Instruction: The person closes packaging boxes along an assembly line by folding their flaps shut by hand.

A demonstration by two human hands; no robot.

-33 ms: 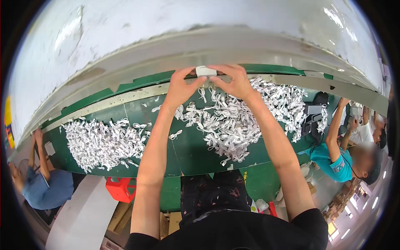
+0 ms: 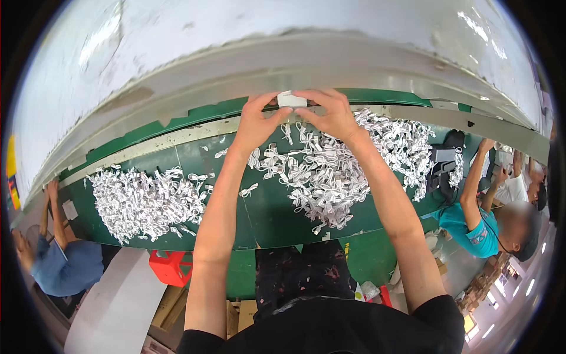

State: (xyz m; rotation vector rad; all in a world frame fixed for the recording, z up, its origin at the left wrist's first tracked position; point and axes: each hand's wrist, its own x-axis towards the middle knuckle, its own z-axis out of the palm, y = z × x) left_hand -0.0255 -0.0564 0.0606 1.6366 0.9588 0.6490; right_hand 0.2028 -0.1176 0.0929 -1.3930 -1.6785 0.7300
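My left hand (image 2: 256,123) and my right hand (image 2: 335,115) are both stretched out to the far side of the green table (image 2: 268,212). Together they pinch a small white flat piece (image 2: 292,99) between their fingertips, just above the metal strip (image 2: 194,134) along the table's far edge. Below my right forearm lies a big heap of white looped cords (image 2: 345,177). A single loose cord (image 2: 249,190) lies beside my left forearm.
A second heap of white cords (image 2: 141,203) covers the table's left part. A person in a teal shirt (image 2: 480,227) works at the right by a black device (image 2: 443,165); another person in blue (image 2: 62,265) sits at the left. A red stool (image 2: 171,266) and cardboard boxes (image 2: 171,307) stand below.
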